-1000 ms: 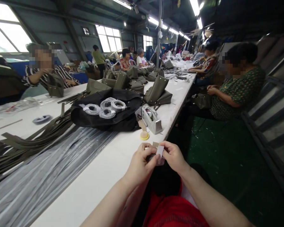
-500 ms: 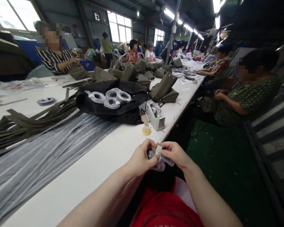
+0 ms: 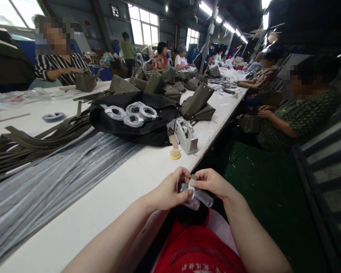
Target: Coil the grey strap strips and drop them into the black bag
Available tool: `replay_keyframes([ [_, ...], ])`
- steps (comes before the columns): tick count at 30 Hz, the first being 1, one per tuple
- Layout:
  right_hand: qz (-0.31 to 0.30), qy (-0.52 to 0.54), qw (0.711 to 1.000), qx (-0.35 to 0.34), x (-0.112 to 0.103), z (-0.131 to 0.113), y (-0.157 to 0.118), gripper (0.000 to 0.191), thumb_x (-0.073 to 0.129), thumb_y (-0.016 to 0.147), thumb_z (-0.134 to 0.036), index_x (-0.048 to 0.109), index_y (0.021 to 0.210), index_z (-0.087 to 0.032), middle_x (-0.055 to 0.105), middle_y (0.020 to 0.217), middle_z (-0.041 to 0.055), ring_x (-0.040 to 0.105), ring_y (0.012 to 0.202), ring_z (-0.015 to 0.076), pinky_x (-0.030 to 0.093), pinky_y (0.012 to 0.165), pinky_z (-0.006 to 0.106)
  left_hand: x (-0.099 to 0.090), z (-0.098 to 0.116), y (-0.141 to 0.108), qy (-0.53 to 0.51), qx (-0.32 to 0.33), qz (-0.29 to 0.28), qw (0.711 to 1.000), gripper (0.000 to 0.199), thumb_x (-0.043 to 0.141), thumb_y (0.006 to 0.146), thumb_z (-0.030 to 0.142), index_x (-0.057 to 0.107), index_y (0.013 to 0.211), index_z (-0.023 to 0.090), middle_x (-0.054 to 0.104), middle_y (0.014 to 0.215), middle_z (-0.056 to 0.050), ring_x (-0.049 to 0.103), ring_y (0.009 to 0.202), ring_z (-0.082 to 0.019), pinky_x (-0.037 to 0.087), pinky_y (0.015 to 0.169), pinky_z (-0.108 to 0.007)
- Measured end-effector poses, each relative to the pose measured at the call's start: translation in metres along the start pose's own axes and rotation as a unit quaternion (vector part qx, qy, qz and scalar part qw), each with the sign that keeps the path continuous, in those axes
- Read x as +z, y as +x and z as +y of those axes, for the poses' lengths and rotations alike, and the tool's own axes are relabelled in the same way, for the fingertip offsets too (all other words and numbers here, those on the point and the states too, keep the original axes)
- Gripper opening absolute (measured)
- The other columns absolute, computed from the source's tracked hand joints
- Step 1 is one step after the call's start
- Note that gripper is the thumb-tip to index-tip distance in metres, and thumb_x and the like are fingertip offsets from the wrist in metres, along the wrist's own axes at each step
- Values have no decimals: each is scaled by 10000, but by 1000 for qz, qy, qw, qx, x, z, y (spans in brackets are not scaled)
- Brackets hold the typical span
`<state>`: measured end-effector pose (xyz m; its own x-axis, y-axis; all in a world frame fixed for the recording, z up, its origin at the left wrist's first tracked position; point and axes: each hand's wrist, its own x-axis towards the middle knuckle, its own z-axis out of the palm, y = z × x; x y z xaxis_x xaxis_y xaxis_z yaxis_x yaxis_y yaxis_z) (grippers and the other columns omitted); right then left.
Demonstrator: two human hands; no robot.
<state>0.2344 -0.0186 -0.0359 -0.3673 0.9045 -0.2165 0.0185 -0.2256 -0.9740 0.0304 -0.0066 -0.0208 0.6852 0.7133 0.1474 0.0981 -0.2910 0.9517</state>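
Observation:
My left hand (image 3: pixel 167 189) is closed around a plastic-wrapped strap coil (image 3: pixel 205 198), just off the table's edge and above my lap. A white paper band (image 3: pixel 191 185) lies across the coil, its brownish end sticking up. With thumb and fingers my right hand (image 3: pixel 214 184) pinches this band from the other side. Part of the coil is hidden behind the fingers. Beyond my hands, a yellow round tape roll (image 3: pixel 175 154) lies on the table beside a grey tape dispenser (image 3: pixel 186 135).
Several banded coils (image 3: pixel 134 119) lie on a black bag (image 3: pixel 110 129). Long plastic-wrapped straps (image 3: pixel 59 185) and dark olive strips (image 3: pixel 25 151) cover the left of the table (image 3: pixel 113 204). Olive handbags (image 3: pixel 197 100) stand behind. Co-workers sit on both sides, one in a green patterned top (image 3: pixel 295 117).
Both hands stay on the coil and band, with the fingers shifted slightly. The coil's free end now sticks out a little farther right. The striped-sleeved co-worker's olive bag has moved left.

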Motion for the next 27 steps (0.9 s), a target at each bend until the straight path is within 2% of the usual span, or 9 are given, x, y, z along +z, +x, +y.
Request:
replay_keyframes([
  [4,58,-133,988,-54,11,-8,-7,219,711,762,-352,636,758,-146,641,655,-5,560,546,110,414,507,212,-2,-4,2,4,-1,2,1000,244,593,805,238,461,1002,181,607,885,-32,574,791,-137,466,715,-249],
  [7,151,-318,921,-170,24,-11,-14,126,633,830,-252,646,737,-169,647,692,7,575,607,125,426,558,228,-10,-5,4,26,-22,-22,999,336,640,789,293,487,1060,166,624,884,-27,571,782,-142,457,700,-246],
  [9,169,-397,873,-228,31,-10,-16,122,606,851,-202,649,738,-182,653,729,16,596,674,140,444,623,243,-16,-7,5,37,-46,-76,995,354,664,774,337,540,1046,147,625,842,-14,558,740,-134,442,667,-235],
  [12,159,-435,846,-263,33,-7,-15,117,581,874,-182,655,784,-188,667,775,28,622,731,155,471,678,256,-20,-11,5,-11,-94,-120,988,348,652,786,402,609,985,121,633,809,-18,552,705,-126,436,649,-230],
  [18,79,-507,807,-292,28,-19,-14,250,498,900,-139,632,1102,-202,677,1050,69,623,969,201,501,885,347,-18,-18,8,-84,-148,3,985,389,745,697,376,650,969,116,650,808,-41,569,701,-140,436,645,-242],
  [20,81,-531,788,-300,32,-22,-17,341,497,886,-134,582,1210,-202,643,1148,89,594,1048,223,492,939,391,-20,-16,8,-144,-155,16,977,412,795,632,324,656,959,116,654,804,-39,576,702,-139,439,655,-241],
  [23,101,-554,765,-313,39,-18,-20,439,478,876,-120,518,1305,-203,614,1204,108,571,1093,242,482,971,443,-24,-14,8,-284,-168,18,944,414,800,625,333,677,949,107,684,862,-73,610,759,-162,462,732,-272],
  [25,98,-544,767,-326,37,-16,-17,452,477,872,-124,514,1314,-210,612,1211,109,569,1101,244,481,971,448,-25,-15,9,-341,-179,32,922,404,779,657,377,690,933,96,695,866,-93,622,757,-169,470,752,-292],
  [27,113,-509,781,-345,23,-17,-7,395,494,869,-154,565,1253,-215,633,1176,102,585,1079,240,490,951,425,-25,-16,10,-349,-181,52,918,416,790,653,382,691,935,93,699,851,-94,625,736,-165,470,738,-288],
])
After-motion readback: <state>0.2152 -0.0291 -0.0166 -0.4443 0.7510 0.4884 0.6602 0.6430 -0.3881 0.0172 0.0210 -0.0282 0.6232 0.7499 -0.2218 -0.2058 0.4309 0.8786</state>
